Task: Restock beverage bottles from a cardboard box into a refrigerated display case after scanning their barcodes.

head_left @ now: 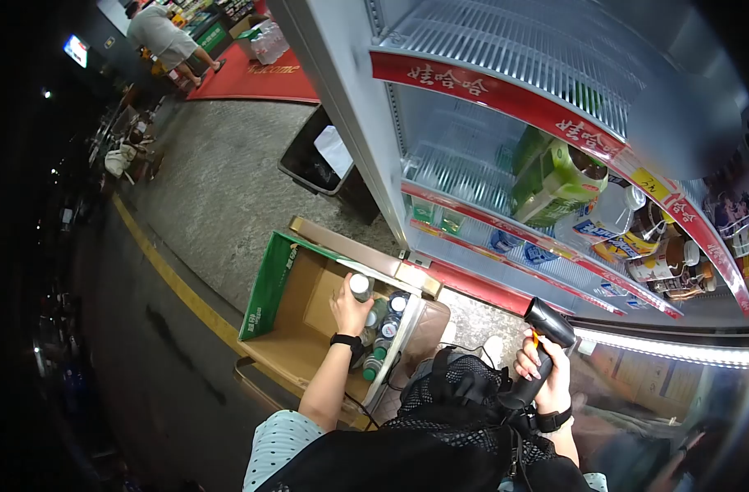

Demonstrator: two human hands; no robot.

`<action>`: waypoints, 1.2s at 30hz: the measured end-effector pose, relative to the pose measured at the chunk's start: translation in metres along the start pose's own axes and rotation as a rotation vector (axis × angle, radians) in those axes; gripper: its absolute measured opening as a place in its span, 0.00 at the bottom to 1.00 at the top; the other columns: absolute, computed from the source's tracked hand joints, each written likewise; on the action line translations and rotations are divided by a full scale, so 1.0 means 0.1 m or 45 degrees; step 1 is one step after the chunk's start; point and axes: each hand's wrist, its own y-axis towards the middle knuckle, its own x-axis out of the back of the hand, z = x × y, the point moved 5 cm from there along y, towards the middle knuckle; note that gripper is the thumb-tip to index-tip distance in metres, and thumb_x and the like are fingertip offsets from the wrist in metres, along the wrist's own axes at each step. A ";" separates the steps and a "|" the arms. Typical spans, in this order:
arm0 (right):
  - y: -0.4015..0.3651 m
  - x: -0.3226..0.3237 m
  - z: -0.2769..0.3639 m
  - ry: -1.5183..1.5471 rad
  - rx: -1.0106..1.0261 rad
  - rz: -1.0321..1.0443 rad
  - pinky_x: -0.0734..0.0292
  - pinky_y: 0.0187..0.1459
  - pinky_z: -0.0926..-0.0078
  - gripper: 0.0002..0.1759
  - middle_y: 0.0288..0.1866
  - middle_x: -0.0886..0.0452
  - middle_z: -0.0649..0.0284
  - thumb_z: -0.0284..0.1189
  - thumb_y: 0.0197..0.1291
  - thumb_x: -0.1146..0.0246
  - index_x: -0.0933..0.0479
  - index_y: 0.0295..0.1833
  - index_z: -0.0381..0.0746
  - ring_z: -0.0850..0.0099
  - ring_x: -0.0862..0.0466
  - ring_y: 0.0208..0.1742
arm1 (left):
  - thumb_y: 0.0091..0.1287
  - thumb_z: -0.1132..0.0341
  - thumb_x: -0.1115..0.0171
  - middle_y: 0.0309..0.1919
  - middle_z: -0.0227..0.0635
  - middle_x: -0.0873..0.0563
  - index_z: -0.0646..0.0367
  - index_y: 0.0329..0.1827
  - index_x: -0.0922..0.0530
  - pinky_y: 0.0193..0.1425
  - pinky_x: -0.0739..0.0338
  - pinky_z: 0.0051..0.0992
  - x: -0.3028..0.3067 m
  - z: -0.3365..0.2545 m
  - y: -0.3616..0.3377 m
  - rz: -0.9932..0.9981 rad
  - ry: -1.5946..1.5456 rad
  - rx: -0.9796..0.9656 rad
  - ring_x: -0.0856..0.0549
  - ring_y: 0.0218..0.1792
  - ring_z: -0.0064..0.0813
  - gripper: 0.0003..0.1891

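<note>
In the head view, our left hand (351,308) grips a white-capped bottle (360,287) over the cardboard box (282,316), our right (541,365) holding a black handheld device (550,325) right of the box.

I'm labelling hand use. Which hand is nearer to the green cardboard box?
Left. The left hand is over the open box, holding a white-capped bottle; the right hand is outside it, off to the right, gripping a black blower-like device.

head-worn view, facing forward and down
</note>
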 end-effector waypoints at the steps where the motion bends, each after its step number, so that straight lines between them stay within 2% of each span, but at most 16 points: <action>1: -0.02 0.02 0.01 0.000 0.006 -0.008 0.38 0.21 0.81 0.14 0.17 0.38 0.67 0.30 0.59 0.51 0.35 0.44 0.30 0.79 0.39 0.13 | 0.41 0.63 0.30 0.48 0.44 0.23 0.56 0.58 0.37 0.56 0.36 0.46 -0.05 0.00 0.00 0.008 -0.005 -0.004 0.23 0.48 0.44 0.38; 4: -0.07 0.11 0.00 0.056 -0.004 -0.042 0.38 0.22 0.81 0.14 0.18 0.38 0.67 0.31 0.59 0.50 0.35 0.45 0.30 0.79 0.39 0.14 | 0.41 0.66 0.30 0.43 0.47 0.21 0.57 0.57 0.38 0.46 0.25 0.34 -0.15 0.02 0.02 -0.061 -0.058 0.072 0.21 0.44 0.46 0.38; 5: -0.10 0.14 0.00 0.056 -0.001 -0.051 0.38 0.22 0.81 0.14 0.18 0.38 0.67 0.31 0.59 0.50 0.35 0.45 0.30 0.79 0.39 0.14 | 0.41 0.66 0.30 0.43 0.47 0.21 0.57 0.57 0.38 0.46 0.25 0.34 -0.17 0.03 0.01 -0.052 -0.061 0.070 0.21 0.44 0.46 0.38; 7: -0.13 0.19 0.03 0.072 0.025 -0.072 0.38 0.22 0.81 0.14 0.18 0.38 0.67 0.31 0.59 0.50 0.35 0.45 0.31 0.79 0.39 0.14 | 0.42 0.68 0.29 0.41 0.47 0.20 0.57 0.57 0.39 0.47 0.26 0.35 -0.23 0.09 0.00 0.038 -0.478 0.230 0.20 0.44 0.45 0.37; 11: -0.20 0.26 0.06 0.019 0.081 -0.135 0.39 0.19 0.83 0.14 0.17 0.39 0.69 0.32 0.59 0.51 0.35 0.43 0.31 0.81 0.40 0.13 | 0.40 0.69 0.28 0.38 0.49 0.20 0.60 0.49 0.33 0.45 0.25 0.35 -0.53 0.17 -0.01 0.095 -0.556 0.075 0.20 0.42 0.45 0.31; 12: -0.22 0.29 0.06 0.028 0.085 -0.156 0.39 0.19 0.83 0.14 0.17 0.39 0.69 0.32 0.59 0.50 0.35 0.43 0.31 0.81 0.40 0.13 | 0.38 0.70 0.27 0.36 0.49 0.20 0.62 0.43 0.32 0.43 0.25 0.36 -0.79 0.34 0.01 0.185 -0.518 -0.007 0.20 0.40 0.47 0.28; 16: -0.31 0.34 0.10 0.005 0.088 -0.180 0.39 0.20 0.83 0.14 0.18 0.39 0.69 0.32 0.59 0.50 0.35 0.43 0.32 0.81 0.40 0.14 | 0.37 0.71 0.28 0.34 0.51 0.20 0.64 0.39 0.32 0.43 0.25 0.37 -0.78 0.24 0.08 0.255 -0.443 0.019 0.20 0.39 0.49 0.26; 20: -0.36 0.52 0.10 0.102 0.060 -0.216 0.39 0.21 0.83 0.14 0.18 0.39 0.70 0.33 0.59 0.48 0.34 0.44 0.33 0.80 0.38 0.16 | 0.38 0.70 0.29 0.37 0.51 0.20 0.63 0.43 0.32 0.46 0.26 0.38 -0.80 0.22 0.09 0.392 -0.300 0.095 0.21 0.43 0.49 0.27; 21: -0.37 0.53 0.12 0.179 0.037 -0.205 0.39 0.22 0.82 0.14 0.19 0.38 0.69 0.33 0.58 0.48 0.33 0.44 0.33 0.80 0.38 0.16 | 0.37 0.69 0.29 0.39 0.51 0.20 0.62 0.44 0.32 0.47 0.27 0.37 -0.77 0.20 0.10 0.519 -0.132 0.243 0.21 0.44 0.48 0.29; 23: -0.40 0.48 0.20 0.140 0.057 -0.069 0.38 0.26 0.81 0.14 0.22 0.35 0.67 0.31 0.59 0.47 0.33 0.45 0.33 0.78 0.35 0.19 | 0.36 0.68 0.28 0.40 0.47 0.19 0.61 0.45 0.32 0.49 0.27 0.36 -0.79 0.26 0.10 0.513 -0.182 0.153 0.21 0.45 0.46 0.31; 24: -0.42 0.52 0.21 0.129 0.084 -0.073 0.37 0.27 0.81 0.15 0.24 0.34 0.67 0.31 0.58 0.47 0.33 0.46 0.32 0.79 0.34 0.20 | 0.35 0.69 0.27 0.41 0.46 0.20 0.60 0.45 0.32 0.50 0.28 0.36 -0.71 0.19 0.09 0.564 -0.211 0.218 0.22 0.47 0.45 0.31; 31: -0.52 0.61 0.39 0.148 0.099 -0.004 0.37 0.29 0.81 0.15 0.22 0.35 0.66 0.31 0.59 0.46 0.33 0.46 0.31 0.77 0.35 0.21 | 0.33 0.71 0.26 0.45 0.43 0.22 0.63 0.52 0.35 0.54 0.30 0.31 -1.03 0.54 0.20 0.641 -0.392 0.141 0.23 0.48 0.39 0.38; 32: -0.53 0.63 0.42 0.157 0.118 0.015 0.37 0.29 0.81 0.15 0.22 0.35 0.66 0.31 0.59 0.46 0.33 0.46 0.31 0.77 0.35 0.21 | 0.34 0.71 0.26 0.47 0.42 0.23 0.64 0.53 0.35 0.54 0.30 0.30 -0.99 0.49 0.23 0.686 -0.396 0.087 0.24 0.49 0.37 0.39; 33: -0.53 0.65 0.45 0.189 0.107 0.036 0.37 0.29 0.81 0.15 0.23 0.35 0.67 0.31 0.58 0.46 0.33 0.47 0.31 0.77 0.35 0.21 | 0.40 0.64 0.28 0.51 0.43 0.24 0.63 0.54 0.32 0.55 0.31 0.29 -0.94 0.48 0.24 0.849 -0.407 0.060 0.25 0.53 0.36 0.35; 35: -0.53 0.71 0.48 0.228 0.103 0.073 0.37 0.29 0.81 0.16 0.23 0.34 0.67 0.31 0.58 0.46 0.33 0.47 0.31 0.78 0.35 0.21 | 0.37 0.62 0.26 0.50 0.44 0.23 0.65 0.48 0.25 0.53 0.30 0.29 -0.34 -0.04 0.10 1.145 0.022 0.576 0.23 0.50 0.37 0.32; 36: -0.52 0.74 0.49 0.271 0.096 0.087 0.36 0.29 0.81 0.16 0.23 0.34 0.67 0.31 0.58 0.46 0.33 0.47 0.31 0.78 0.35 0.21 | 0.37 0.61 0.26 0.49 0.45 0.22 0.66 0.45 0.24 0.52 0.29 0.29 -0.35 0.06 0.19 1.112 0.114 0.448 0.22 0.48 0.38 0.30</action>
